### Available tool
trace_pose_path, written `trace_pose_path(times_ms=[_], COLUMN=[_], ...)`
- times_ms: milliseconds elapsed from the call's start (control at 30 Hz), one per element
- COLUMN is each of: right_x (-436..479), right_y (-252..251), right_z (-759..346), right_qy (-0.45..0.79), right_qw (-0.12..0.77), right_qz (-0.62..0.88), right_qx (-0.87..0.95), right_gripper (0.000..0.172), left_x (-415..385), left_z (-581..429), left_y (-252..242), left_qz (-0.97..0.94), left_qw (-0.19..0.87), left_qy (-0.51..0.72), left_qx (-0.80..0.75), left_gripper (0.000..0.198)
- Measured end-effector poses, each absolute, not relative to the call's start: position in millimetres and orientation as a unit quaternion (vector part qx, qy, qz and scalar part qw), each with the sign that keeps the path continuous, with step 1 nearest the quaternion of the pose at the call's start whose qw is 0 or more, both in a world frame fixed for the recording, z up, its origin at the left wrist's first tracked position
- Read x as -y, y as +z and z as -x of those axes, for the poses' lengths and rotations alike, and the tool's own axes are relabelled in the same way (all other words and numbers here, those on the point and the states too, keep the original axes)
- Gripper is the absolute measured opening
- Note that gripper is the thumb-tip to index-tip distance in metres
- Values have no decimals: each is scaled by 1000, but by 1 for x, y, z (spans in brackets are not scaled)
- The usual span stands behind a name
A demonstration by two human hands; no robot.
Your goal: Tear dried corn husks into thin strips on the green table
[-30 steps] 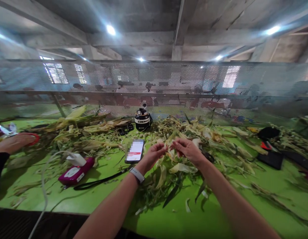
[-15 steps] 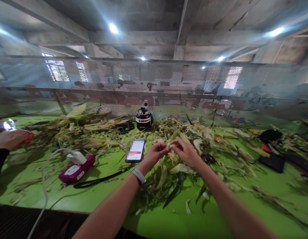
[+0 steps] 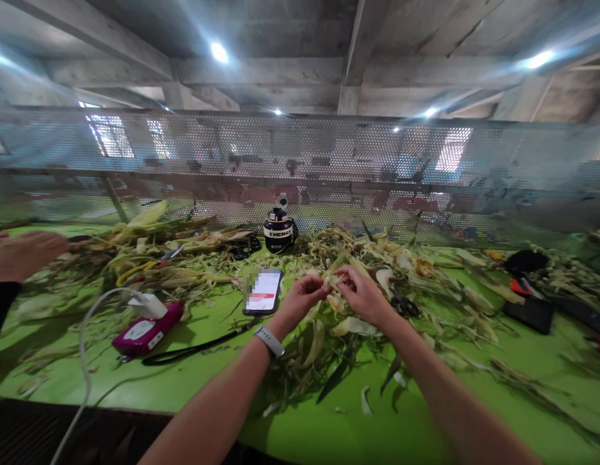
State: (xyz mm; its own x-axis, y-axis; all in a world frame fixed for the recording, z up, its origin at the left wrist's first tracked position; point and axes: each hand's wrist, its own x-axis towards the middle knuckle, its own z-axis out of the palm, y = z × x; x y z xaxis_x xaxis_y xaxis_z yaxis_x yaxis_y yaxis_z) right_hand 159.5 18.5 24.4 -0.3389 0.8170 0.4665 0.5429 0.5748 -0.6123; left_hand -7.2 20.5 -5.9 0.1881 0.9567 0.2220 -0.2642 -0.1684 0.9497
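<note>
My left hand (image 3: 302,298) and my right hand (image 3: 365,296) meet above a heap of corn husks (image 3: 338,323) on the green table (image 3: 300,426). Both hands pinch a small pale strip of husk (image 3: 334,279) between fingertips and thumbs. A pale band sits on my left wrist (image 3: 269,340). More husks and leaves lie under and around both hands.
A smartphone (image 3: 263,291) lies left of my hands, with a black strap (image 3: 193,352) and a magenta power bank (image 3: 143,330) on a white cable. A black bottle (image 3: 279,232) stands by the perforated metal screen (image 3: 300,168). Another person's hand (image 3: 21,255) reaches in at far left. Black items (image 3: 527,310) lie right.
My hands stayed together on the husk strip, shifting slightly. The other person's hand at far left has moved up and no longer shows the red-handled tool.
</note>
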Motion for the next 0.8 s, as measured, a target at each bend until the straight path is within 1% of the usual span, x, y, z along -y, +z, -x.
trace_pose_path(times_ms=[167, 400, 500, 633, 800], right_x=[-19, -12, -10, -12, -16], right_y=[24, 26, 27, 24, 19], right_z=[-159, -154, -153, -153, -154], right_qy=[157, 153, 166, 130, 66], right_qw=[391, 401, 388, 358, 358], right_qz=[441, 457, 481, 490, 479], right_qx=[793, 779, 768, 785, 799], right_gripper=[23, 24, 24, 18, 15], left_x=[-24, -22, -16, -11, -11], left_z=[7, 4, 3, 3, 2], left_y=[-9, -9, -4, -1, -4], left_qz=[-562, -636, -682, -733, -753], left_qw=[539, 469, 407, 304, 263], left_qy=[537, 512, 501, 501, 494], left_qx=[-324, -337, -344, -345, -346], left_gripper=[41, 43, 34, 21, 18])
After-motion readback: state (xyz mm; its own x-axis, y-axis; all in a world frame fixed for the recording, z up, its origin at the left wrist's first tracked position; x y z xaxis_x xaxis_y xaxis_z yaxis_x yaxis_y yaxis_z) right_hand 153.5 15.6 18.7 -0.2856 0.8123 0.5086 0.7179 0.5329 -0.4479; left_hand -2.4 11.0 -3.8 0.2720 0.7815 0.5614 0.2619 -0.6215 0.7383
